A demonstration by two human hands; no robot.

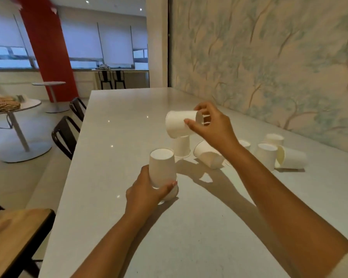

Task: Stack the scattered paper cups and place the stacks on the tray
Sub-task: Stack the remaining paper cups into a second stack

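Observation:
My left hand [147,189] grips an upside-down stack of white paper cups [162,167] that stands on the white table [129,121]. My right hand [211,125] holds a single white paper cup [178,122] on its side in the air, above and beyond the stack. Under that cup stands an inverted cup [181,147]. Another cup [208,155] lies on its side beneath my right forearm. Further right are several more cups: one upside down [266,155], one toppled [292,158], one behind [274,138]. No tray is in view.
A wall with tree-pattern wallpaper [269,67] runs along the table's right side. Black chairs [65,135] stand at the table's left edge. A wooden surface [14,233] sits at the lower left, a round table [12,109] further left.

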